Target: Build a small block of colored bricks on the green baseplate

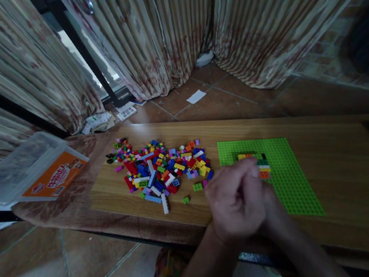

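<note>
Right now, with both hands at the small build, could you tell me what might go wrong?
1. The left hand and right hand hide much of the small build on the green baseplate, so a brick pressed there could seat crooked unseen.
2. A stray green brick lies near the front edge of the wooden board, close to the left hand, and could be knocked off.

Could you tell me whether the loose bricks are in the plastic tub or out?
Out: the bricks lie scattered on the table, apart from the tub.
</note>
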Available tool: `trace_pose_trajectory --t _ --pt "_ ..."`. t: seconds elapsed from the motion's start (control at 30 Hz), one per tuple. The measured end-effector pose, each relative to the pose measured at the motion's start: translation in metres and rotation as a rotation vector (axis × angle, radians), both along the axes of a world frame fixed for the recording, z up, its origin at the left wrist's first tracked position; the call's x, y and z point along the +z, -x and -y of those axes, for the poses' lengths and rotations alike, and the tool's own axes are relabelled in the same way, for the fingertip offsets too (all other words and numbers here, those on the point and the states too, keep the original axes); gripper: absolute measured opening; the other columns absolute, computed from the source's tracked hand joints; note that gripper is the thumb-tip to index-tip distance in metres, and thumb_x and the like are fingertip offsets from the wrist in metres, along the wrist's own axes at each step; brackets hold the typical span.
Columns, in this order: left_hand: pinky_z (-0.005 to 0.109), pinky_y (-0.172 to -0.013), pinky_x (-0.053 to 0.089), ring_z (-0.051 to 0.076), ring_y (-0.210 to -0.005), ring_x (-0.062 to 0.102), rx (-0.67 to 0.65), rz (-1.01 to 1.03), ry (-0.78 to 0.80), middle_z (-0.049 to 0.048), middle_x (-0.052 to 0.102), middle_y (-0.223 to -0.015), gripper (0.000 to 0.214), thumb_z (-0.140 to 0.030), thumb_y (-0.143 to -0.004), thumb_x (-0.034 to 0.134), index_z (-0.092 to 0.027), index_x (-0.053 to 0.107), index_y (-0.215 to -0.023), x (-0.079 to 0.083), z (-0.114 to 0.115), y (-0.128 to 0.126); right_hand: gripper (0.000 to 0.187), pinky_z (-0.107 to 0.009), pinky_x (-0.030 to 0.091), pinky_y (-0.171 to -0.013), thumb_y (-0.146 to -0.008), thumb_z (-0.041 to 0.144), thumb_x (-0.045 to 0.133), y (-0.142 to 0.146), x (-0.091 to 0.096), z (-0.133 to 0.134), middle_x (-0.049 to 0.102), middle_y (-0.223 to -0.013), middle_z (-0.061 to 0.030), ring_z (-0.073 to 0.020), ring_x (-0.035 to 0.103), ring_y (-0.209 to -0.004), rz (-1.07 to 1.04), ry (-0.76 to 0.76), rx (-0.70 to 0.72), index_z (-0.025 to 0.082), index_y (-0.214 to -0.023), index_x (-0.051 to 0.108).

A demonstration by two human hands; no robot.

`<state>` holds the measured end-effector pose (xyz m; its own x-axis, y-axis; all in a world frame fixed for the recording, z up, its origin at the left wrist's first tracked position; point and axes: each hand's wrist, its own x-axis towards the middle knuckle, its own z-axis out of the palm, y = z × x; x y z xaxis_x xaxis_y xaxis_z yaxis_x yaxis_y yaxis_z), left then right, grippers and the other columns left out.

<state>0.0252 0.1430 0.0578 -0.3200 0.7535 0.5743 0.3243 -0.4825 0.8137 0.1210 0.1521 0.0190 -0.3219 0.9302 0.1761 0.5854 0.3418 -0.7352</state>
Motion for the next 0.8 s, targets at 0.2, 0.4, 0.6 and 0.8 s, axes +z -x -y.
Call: trace_pose_trajectory --t 0.2,0.4,0.6,0.8 --pt "0.019 -0.055 0.050 0.007 -0.056 0.059 0.207 0.234 0.046 -0.0019 0.066 -0.070 0.013 -0.024 -0.090 0.058 -0.019 0.069 -0.096 -0.001 -0.013 0.036 0.018 -0.033 0.051 -0.079 -0.088 0.016 0.047 0.027 -0.014 -0.004 0.065 -0.093 -0.0066 -0.0190 0.062 -0.086 0.025 -0.059 0.053 0.020 -0.092 0.064" --pt "0.018 -0.053 0.047 0.006 -0.054 0.056 0.201 0.226 0.046 -0.0023 0.064 -0.068 0.012 -0.025 -0.089 0.059 -0.018 0.068 -0.093 0.001 -0.015 0.040 0.019 -0.032 0.049 -0.079 -0.088 0.013 0.045 0.032 -0.019 -0.005 0.064 -0.093 -0.0067 -0.0196 0.061 -0.087 0.126 -0.084 0.031 0.021 -0.093 0.063" --pt "0.017 -0.053 0.046 0.006 -0.054 0.054 0.150 0.250 0.077 -0.0036 0.060 -0.064 0.012 -0.026 -0.089 0.060 -0.018 0.068 -0.092 0.001 -0.015 0.038 0.018 -0.029 0.048 -0.073 -0.089 0.015 0.045 0.035 -0.016 -0.004 0.062 -0.093 -0.0055 -0.0184 0.060 -0.085 0.193 -0.045 0.029 0.020 -0.092 0.063" --pt "0.018 -0.057 0.047 0.007 -0.059 0.056 0.099 0.239 0.148 -0.0011 0.064 -0.072 0.015 -0.029 -0.089 0.059 -0.017 0.068 -0.093 -0.002 -0.014 0.038 0.019 -0.025 0.045 -0.064 -0.092 0.019 0.044 0.038 -0.015 -0.005 0.061 -0.090 -0.0058 -0.0160 0.059 -0.075 0.231 -0.064 0.015 0.020 -0.088 0.062"
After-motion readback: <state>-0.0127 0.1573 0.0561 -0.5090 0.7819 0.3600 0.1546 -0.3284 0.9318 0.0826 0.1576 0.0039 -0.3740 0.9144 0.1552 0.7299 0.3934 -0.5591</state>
